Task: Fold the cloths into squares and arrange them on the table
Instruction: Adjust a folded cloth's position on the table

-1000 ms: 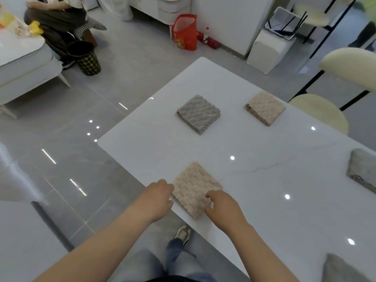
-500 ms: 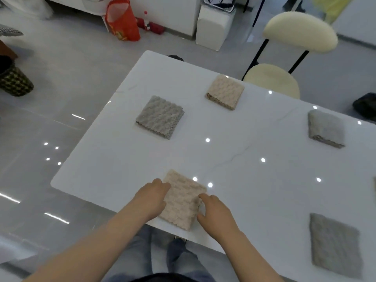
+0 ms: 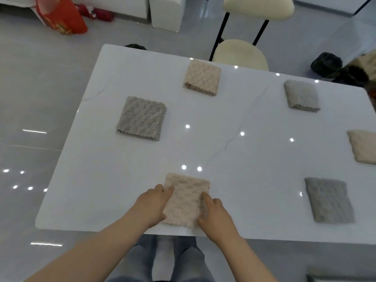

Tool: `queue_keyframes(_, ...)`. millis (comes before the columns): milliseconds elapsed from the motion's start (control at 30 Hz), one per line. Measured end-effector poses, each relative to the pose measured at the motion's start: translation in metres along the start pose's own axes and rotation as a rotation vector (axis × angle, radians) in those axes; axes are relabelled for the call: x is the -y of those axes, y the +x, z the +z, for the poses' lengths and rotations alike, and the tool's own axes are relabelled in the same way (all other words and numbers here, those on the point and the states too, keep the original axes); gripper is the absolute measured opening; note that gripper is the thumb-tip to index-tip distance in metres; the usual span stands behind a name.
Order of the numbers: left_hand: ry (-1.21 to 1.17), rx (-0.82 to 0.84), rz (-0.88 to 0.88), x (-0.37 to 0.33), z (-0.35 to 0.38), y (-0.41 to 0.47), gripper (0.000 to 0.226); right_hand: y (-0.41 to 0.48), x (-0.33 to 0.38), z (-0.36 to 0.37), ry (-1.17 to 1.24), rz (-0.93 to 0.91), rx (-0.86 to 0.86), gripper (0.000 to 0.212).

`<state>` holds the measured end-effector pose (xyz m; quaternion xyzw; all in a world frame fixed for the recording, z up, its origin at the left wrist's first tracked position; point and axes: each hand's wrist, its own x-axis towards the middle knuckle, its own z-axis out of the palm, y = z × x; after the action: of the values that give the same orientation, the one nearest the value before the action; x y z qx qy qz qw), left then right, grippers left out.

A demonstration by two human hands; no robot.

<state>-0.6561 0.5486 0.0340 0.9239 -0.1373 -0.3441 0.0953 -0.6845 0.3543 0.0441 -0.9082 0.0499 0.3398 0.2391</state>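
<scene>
Beige folded cloth, 1 item: laid at the near edge of the white worktop, long axis pointing away from the person. Side edges are gripped by curled fingers of the left hand and right hand, both equally near.

The nearest cloth lay on the table by its near edge, between the two hands, with the left hand gripping its left side and the right hand its right side. Ahead and left of the left hand lay a second cloth. Farther ahead of both hands, near the far edge, lay a third cloth. Well right of the right hand lay a fourth cloth, with a fifth cloth ahead of it and a sixth cloth beyond that. A chair stood behind the far edge.
</scene>
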Motion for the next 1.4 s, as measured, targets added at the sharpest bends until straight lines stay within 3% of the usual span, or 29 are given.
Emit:
queue_keyframes(600, -0.093, -0.091, -0.031, -0.013, 0.02, 0.009, 0.083, 0.023, -0.017, 0.0, 0.016, -0.053, -0.065, 0.073)
queue_keyframes(1400, -0.067, -0.055, -0.075, -0.041, 0.01, 0.034, 0.087, 0.039, -0.038, -0.028, 0.021, -0.038, -0.065, 0.076)
